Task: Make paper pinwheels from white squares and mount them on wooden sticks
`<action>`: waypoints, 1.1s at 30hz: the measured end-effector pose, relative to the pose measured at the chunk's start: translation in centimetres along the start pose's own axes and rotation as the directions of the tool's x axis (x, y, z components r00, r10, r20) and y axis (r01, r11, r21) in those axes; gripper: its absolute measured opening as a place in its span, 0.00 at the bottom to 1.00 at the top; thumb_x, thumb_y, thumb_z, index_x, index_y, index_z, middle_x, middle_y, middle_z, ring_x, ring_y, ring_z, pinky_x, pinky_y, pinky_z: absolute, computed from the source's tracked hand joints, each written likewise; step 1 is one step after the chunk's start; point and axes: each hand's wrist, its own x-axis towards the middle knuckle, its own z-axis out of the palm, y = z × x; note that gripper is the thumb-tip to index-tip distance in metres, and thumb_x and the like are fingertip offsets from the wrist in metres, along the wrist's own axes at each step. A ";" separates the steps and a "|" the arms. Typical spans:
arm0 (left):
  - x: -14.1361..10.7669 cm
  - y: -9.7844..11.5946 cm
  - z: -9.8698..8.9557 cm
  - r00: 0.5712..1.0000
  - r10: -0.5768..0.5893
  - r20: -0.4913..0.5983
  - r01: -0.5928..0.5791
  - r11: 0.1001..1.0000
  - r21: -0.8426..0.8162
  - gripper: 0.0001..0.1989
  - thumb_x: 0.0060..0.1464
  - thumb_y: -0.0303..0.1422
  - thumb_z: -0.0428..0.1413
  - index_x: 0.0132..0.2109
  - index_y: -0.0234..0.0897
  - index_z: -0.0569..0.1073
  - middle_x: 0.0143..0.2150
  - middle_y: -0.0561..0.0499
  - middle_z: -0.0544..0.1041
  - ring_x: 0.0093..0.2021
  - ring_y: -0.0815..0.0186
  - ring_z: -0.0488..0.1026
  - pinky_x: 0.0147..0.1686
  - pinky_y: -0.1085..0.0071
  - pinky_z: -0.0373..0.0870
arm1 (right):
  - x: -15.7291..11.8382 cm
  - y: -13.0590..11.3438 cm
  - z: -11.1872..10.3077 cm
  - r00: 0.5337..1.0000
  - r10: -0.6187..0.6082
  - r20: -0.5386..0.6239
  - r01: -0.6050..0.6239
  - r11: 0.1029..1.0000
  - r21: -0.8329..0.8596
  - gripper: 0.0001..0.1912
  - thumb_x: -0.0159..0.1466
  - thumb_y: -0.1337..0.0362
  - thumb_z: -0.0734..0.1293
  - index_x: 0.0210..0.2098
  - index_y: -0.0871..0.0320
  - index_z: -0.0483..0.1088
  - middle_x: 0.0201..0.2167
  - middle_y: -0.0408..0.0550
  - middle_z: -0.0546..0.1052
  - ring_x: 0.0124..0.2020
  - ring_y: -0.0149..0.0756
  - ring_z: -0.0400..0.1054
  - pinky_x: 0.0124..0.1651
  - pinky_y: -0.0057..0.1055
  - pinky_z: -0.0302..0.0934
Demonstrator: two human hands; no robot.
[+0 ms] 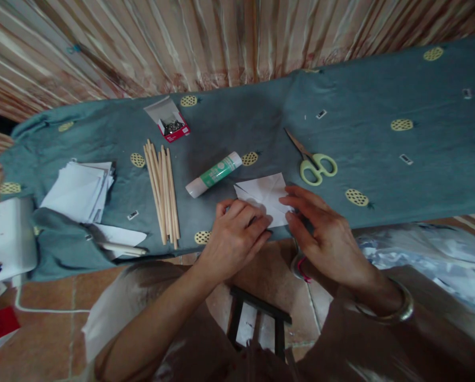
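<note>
Cut white paper square (275, 191) at the front edge of the teal pineapple-print tabletop (237, 127), both grips on it: left hand (237, 233) fingers curled together, right hand (317, 225) fingers apart; striped curtain (221, 37) behind, tiled floor (277, 270) below.

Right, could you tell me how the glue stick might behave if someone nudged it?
The glue stick would probably roll, since it is a cylinder lying on its side. The cloth under it, slightly wrinkled, might slow it a little. It looks rigid, with a smooth tube, so it likely would not bend.
</note>
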 end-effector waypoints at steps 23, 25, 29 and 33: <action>-0.6 0.0 -0.1 0.996 0.089 -0.007 -0.089 0.994 0.067 0.04 0.60 0.26 0.54 0.39 0.33 0.75 0.34 0.50 0.78 0.36 0.64 0.71 0.41 0.63 0.63 | 0.9 1.8 -1.2 0.980 0.055 0.194 -0.106 0.958 0.265 0.04 0.60 0.66 0.68 0.32 0.53 0.76 0.56 0.47 0.73 0.58 0.44 0.67 0.60 0.47 0.61; -0.7 0.0 -0.2 0.996 0.092 0.008 -0.092 0.994 0.067 0.04 0.60 0.26 0.54 0.40 0.33 0.75 0.34 0.50 0.78 0.37 0.64 0.71 0.41 0.63 0.63 | 1.0 1.8 -1.0 0.980 0.066 0.185 -0.117 0.953 0.278 0.04 0.60 0.65 0.68 0.32 0.53 0.76 0.55 0.47 0.74 0.57 0.44 0.68 0.59 0.46 0.63; -0.8 0.0 -0.2 0.995 0.103 0.000 -0.103 0.993 0.063 0.05 0.60 0.26 0.54 0.40 0.33 0.74 0.36 0.50 0.78 0.36 0.64 0.72 0.40 0.62 0.63 | 1.1 1.6 -0.8 0.989 0.050 0.143 -0.085 0.964 0.252 0.06 0.62 0.64 0.67 0.33 0.53 0.77 0.55 0.48 0.74 0.56 0.44 0.69 0.58 0.45 0.63; -0.9 0.1 0.0 0.994 0.104 -0.022 -0.103 0.993 0.050 0.05 0.60 0.27 0.54 0.42 0.33 0.74 0.37 0.49 0.79 0.37 0.63 0.72 0.40 0.62 0.64 | 1.2 1.1 -0.4 0.996 0.014 0.090 -0.028 0.988 0.154 0.06 0.62 0.65 0.67 0.33 0.52 0.77 0.58 0.47 0.71 0.60 0.48 0.64 0.62 0.50 0.58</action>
